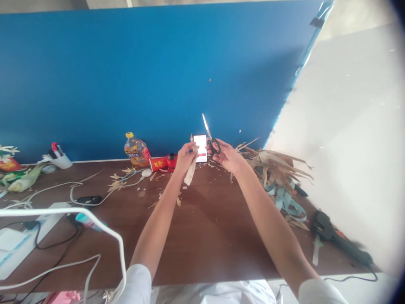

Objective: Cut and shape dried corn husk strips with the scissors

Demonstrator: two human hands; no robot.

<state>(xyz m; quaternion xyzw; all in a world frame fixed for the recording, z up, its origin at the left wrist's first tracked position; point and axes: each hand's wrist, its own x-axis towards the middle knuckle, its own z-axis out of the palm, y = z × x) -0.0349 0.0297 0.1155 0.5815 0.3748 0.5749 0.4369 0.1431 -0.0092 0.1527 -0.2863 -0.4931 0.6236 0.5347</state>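
Note:
My left hand (184,157) is closed around a pale dried corn husk strip (190,171) that hangs down from its fingers. My right hand (225,155) grips black-handled scissors (211,137), their blades pointing up and to the left. Both hands are raised above the brown table (205,236), close together. Right behind them a phone (200,147) with a lit screen stands propped against the blue wall.
A pile of dried husks (275,166) lies to the right, with a black glue gun (335,238) nearer the front. A juice bottle (136,150), red cup (158,163), husk scraps, white cables and a power strip (19,245) lie to the left.

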